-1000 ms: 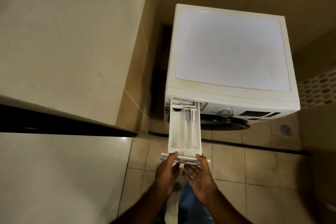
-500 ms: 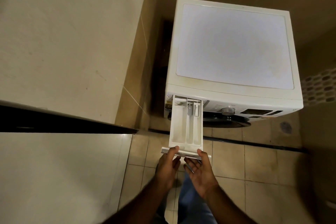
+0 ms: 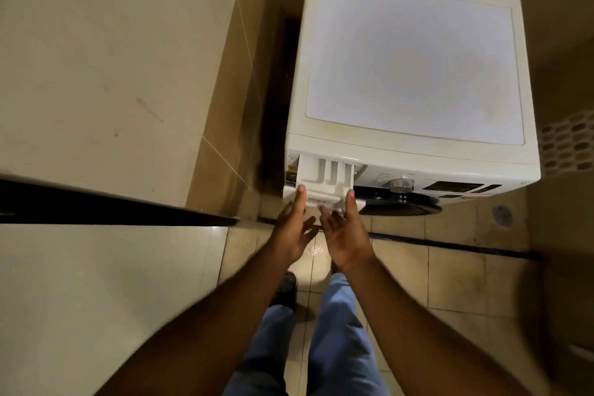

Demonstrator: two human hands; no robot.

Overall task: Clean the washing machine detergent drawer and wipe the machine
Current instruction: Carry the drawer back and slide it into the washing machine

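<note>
A white front-loading washing machine stands ahead of me on the tiled floor. Its white detergent drawer sticks out only a short way at the top left of the front, with the compartment dividers just showing. My left hand has its thumb on the left end of the drawer's front panel. My right hand has its thumb on the right end. The fingers of both hands reach loosely under the panel.
A silver dial and a dark display sit right of the drawer, above the black door. A wall and a pale ledge with a black edge close off the left. A floor drain lies at the right.
The drawer has slid from nearly full extension most of the way into the machine. Both hands moved forward with its front panel.
</note>
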